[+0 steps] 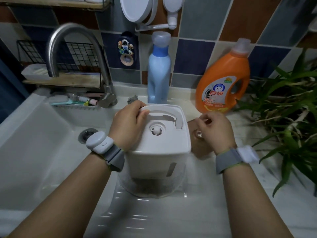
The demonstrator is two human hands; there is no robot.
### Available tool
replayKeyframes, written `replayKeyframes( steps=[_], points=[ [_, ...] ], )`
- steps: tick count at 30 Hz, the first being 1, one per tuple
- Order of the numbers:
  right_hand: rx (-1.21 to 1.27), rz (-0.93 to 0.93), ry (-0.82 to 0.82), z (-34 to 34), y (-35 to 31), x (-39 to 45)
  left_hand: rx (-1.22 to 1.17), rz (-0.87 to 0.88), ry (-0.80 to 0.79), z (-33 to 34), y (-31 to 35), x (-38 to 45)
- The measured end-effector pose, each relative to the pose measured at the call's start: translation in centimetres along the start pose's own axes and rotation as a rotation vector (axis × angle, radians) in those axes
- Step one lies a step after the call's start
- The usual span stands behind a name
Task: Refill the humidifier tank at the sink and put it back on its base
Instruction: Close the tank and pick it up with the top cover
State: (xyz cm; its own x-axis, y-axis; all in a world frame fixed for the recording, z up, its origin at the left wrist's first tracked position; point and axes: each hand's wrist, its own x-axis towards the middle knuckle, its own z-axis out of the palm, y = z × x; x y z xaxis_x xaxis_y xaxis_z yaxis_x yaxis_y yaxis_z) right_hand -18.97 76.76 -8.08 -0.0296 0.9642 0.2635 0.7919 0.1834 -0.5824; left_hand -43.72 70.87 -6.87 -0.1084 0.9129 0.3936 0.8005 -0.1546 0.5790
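Note:
The white humidifier tank (161,140) stands upside down on the ribbed white ledge of the sink (42,134), its round valve cap facing up in the middle of the underside. My left hand (127,125) grips the tank's far left rim, fingers curled over the edge. Just right of the tank, my right hand (215,130) hovers with loosely curled fingers apart from it and holds nothing I can see. The steel faucet (72,48) arches over the basin at the back left, with no water running.
A blue bottle (158,69) and an orange detergent jug (224,79) stand behind the tank against the tiled wall. Green plant leaves (289,103) crowd the right side. A wire rack and toothbrush tray sit behind the faucet. The drain (86,134) lies left of my left wrist.

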Motion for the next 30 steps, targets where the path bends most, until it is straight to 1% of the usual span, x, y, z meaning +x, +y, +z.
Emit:
replayKeyframes(
  steps=[2,4,8,13,20,26,30],
  points=[
    [-0.172,0.094,-0.172,1.8,3.3,0.2,0.024,-0.007,-0.004,0.2,-0.1,-0.2],
    [-0.288,0.127,-0.261,3.1,5.5,-0.3,0.017,-0.007,-0.01,0.5,0.1,-0.5],
    [-0.405,0.171,-0.277,4.3,6.8,-0.4,0.009,0.008,-0.024,1.0,0.6,-0.1],
    [-0.48,0.148,-0.345,5.2,6.9,-0.1,0.009,0.003,-0.038,1.0,0.5,-0.3],
    [-0.474,0.18,-0.434,6.4,6.7,-0.8,0.002,-0.002,-0.029,0.8,0.7,-0.3],
    [-0.448,0.164,-0.458,6.6,5.6,-0.8,0.001,-0.02,-0.029,0.7,0.4,-0.1],
    [-0.49,0.16,-0.46,6.7,5.7,-1.0,-0.004,-0.017,-0.024,0.7,0.4,-0.2]
  ],
)
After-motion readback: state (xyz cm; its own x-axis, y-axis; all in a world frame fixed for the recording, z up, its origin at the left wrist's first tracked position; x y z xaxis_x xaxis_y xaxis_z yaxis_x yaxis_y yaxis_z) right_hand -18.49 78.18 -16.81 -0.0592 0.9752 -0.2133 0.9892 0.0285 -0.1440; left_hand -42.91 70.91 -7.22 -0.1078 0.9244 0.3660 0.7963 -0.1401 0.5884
